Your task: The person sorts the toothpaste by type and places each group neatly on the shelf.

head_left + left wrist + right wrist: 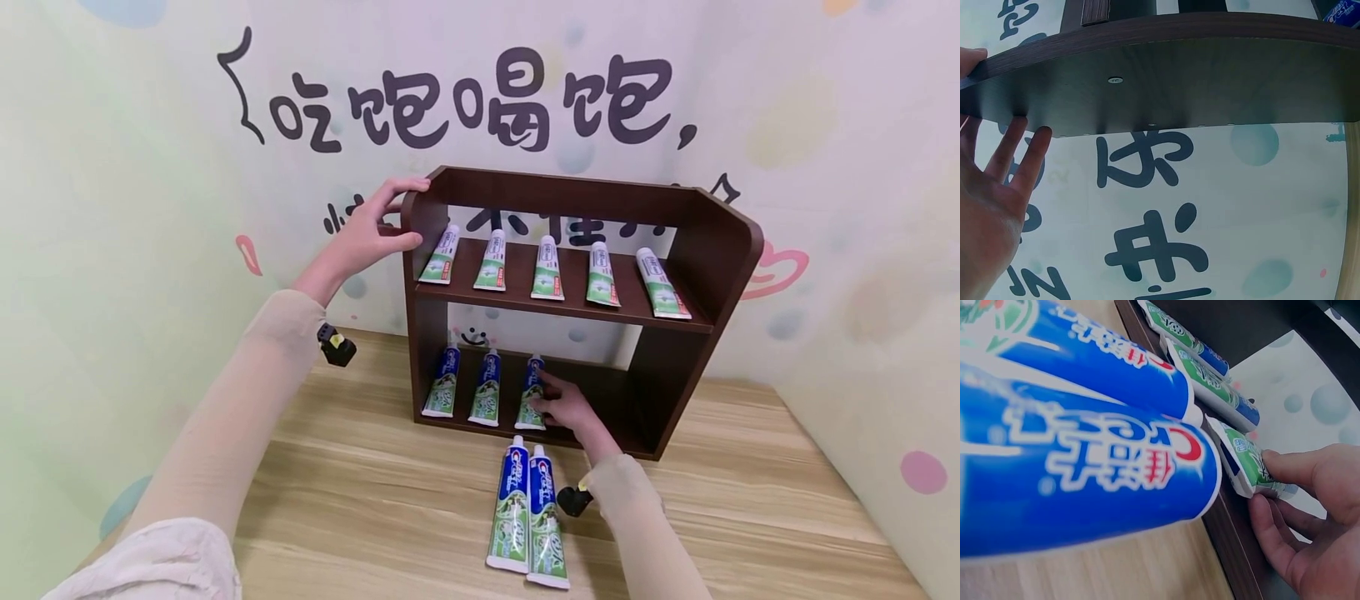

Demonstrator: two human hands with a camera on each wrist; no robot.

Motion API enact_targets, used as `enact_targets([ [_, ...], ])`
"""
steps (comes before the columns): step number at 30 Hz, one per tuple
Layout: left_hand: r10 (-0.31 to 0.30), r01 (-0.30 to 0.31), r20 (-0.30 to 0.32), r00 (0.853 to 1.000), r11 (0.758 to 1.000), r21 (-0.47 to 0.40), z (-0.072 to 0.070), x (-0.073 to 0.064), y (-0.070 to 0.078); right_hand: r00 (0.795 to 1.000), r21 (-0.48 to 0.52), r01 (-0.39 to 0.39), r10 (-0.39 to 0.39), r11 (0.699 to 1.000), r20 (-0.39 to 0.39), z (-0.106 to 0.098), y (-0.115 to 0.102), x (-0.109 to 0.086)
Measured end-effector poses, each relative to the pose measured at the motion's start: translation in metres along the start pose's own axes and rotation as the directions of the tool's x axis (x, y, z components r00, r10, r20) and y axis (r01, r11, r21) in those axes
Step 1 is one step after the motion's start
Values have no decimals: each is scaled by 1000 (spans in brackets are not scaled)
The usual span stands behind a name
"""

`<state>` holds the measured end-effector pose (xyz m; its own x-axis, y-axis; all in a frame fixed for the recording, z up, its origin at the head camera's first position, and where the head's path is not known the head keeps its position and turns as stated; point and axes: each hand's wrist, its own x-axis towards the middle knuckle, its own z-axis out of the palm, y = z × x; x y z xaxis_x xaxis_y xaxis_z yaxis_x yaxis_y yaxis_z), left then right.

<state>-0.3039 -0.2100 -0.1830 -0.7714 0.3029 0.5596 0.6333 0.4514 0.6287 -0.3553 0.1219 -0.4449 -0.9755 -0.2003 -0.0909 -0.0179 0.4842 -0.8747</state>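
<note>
My left hand (367,237) holds the upper left side of a dark brown two-tier shelf (570,185). Its thumb is at the front edge, and the fingertips (1040,134) reach the back edge of the side panel. On the lower tier, my right hand (568,407) pinches a blue-and-green toothpaste tube (532,392) between thumb and fingers near its flat end. That tube lies cap toward the back, flat end near the tier's front edge. Left of it lie a second toothpaste tube (486,388) and a third toothpaste tube (442,383), spaced apart in a row.
Two larger-looking blue-and-green tubes (512,508) lie side by side on the wooden table (360,492) before the shelf, close to my right wrist. Several white-and-green tubes (547,271) line the upper tier. A patterned backdrop (840,167) with dark lettering hangs behind.
</note>
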Motion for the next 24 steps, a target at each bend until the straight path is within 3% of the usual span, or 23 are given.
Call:
enact_targets([
  [24, 3, -3, 1, 1000, 1000, -4, 0, 0, -1, 1000, 6, 10, -10, 1000, 10, 0, 5, 3],
])
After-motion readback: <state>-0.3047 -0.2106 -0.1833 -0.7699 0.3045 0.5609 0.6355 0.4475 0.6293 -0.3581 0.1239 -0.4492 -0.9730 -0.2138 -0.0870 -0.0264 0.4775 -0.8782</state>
